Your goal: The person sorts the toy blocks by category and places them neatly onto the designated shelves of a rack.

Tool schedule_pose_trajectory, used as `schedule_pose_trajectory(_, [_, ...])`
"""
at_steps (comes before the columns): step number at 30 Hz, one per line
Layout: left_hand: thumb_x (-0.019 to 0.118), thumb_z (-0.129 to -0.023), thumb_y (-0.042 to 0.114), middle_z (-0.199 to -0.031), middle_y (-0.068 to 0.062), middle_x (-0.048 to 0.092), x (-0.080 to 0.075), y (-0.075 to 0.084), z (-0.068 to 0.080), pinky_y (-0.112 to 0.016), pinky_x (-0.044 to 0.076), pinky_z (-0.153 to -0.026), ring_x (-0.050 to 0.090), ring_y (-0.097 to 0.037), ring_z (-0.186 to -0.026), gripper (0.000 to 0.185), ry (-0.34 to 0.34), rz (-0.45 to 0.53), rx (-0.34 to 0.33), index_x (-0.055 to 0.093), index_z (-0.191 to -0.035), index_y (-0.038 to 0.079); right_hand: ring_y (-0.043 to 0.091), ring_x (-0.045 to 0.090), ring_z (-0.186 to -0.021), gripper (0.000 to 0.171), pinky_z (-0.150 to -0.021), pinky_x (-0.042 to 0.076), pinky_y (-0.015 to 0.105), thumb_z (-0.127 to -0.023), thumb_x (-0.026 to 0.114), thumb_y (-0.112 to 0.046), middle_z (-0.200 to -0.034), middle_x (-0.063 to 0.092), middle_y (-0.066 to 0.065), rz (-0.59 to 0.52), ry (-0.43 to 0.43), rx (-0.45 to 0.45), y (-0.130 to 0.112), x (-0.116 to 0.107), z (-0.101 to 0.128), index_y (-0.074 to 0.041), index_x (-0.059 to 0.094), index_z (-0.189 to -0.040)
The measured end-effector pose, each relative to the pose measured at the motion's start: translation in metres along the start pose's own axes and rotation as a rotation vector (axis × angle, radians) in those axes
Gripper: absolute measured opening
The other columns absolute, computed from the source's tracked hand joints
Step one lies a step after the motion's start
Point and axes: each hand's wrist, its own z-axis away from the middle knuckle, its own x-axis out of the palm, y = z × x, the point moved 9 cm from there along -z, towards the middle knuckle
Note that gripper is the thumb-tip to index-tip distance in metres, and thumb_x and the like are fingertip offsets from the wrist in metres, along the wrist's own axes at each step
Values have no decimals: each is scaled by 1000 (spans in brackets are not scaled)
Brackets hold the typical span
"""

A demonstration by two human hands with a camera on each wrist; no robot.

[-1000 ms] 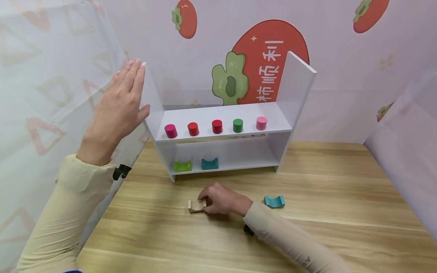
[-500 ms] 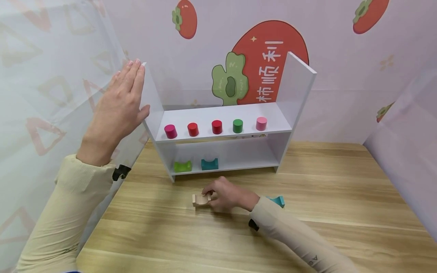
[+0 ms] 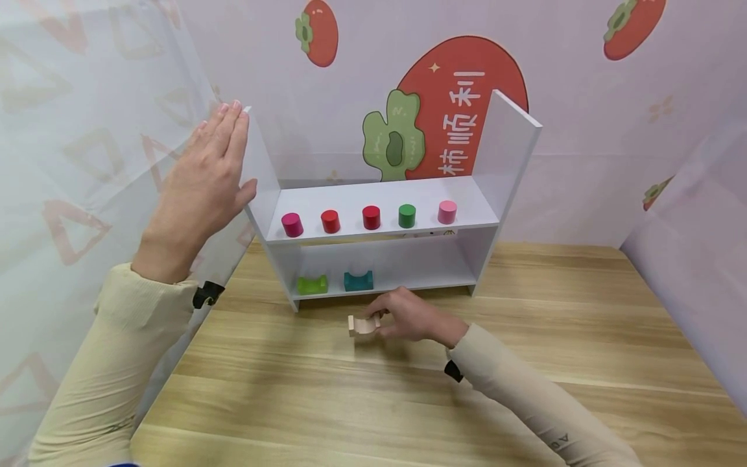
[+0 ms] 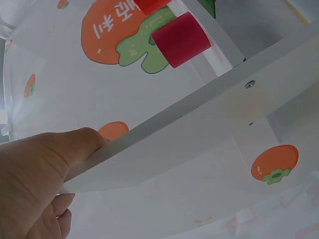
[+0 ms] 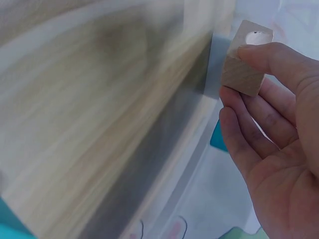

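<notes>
My right hand pinches a pale wooden block with a scooped top between thumb and fingers, above the table just in front of the shelf. In the right wrist view this natural-wood block shows end-on. My left hand holds the left side panel of the white shelf; in the left wrist view its thumb lies on one side of the panel and the other fingers on the far side. A lime-green scooped block and a teal one sit on the lower board's left part.
On the upper board stand several cylinders in a row: magenta, two reds, green and pink. A second teal block shows at the right wrist view's corner. Patterned cloth hangs behind the wooden table.
My right hand has lifted the wooden block from the table and carried it rightward and toward the shelf. The right forearm now covers the teal block on the table. My left hand stays put.
</notes>
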Motion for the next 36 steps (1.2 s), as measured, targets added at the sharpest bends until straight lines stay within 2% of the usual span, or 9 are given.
schedule_pose_trajectory(7, [72, -93, 7, -175, -24, 21, 0, 0, 0, -53, 18, -134, 20, -39, -164, 92, -7, -6, 1, 16, -166, -7, 24, 73, -99, 29, -89, 65, 42, -89, 81, -6, -113, 80, 6, -24, -11, 74, 15, -13, 10, -7, 79, -118])
schedule_pose_trajectory(13, [72, -92, 5, -174, -25, 23, -1, 1, 1, -54, 20, -134, 22, -40, -164, 91, 9, 0, 12, 18, -165, -7, 21, 72, -103, 29, -91, 64, 37, -91, 80, -10, -118, 79, 4, 7, -20, 135, 27, -27, 17, -10, 79, -120])
schedule_pose_trajectory(21, [72, -92, 5, -174, -25, 23, -1, 1, 0, -55, 21, -133, 22, -40, -163, 92, 13, -5, 14, 18, -165, -8, 17, 70, -100, 31, -93, 64, 37, -91, 79, -10, -118, 79, 2, 9, 11, 152, 41, -48, 23, -12, 79, -122])
schedule_pose_trajectory(30, [73, -92, 6, -174, -26, 24, -1, 1, 0, -56, 22, -133, 23, -41, -163, 92, 8, -6, 13, 18, -165, -8, 14, 72, -98, 29, -91, 65, 36, -90, 80, -10, -114, 80, 3, 31, 41, 166, 59, -56, 24, -9, 80, -119])
schedule_pose_trajectory(36, [74, -92, 6, -174, -26, 23, -1, 2, 0, -57, 22, -133, 22, -41, -163, 93, 1, -2, 10, 18, -165, -8, 22, 74, -102, 30, -96, 64, 44, -91, 79, -8, -114, 80, 5, 40, 47, 178, 67, -62, 22, -7, 79, -120])
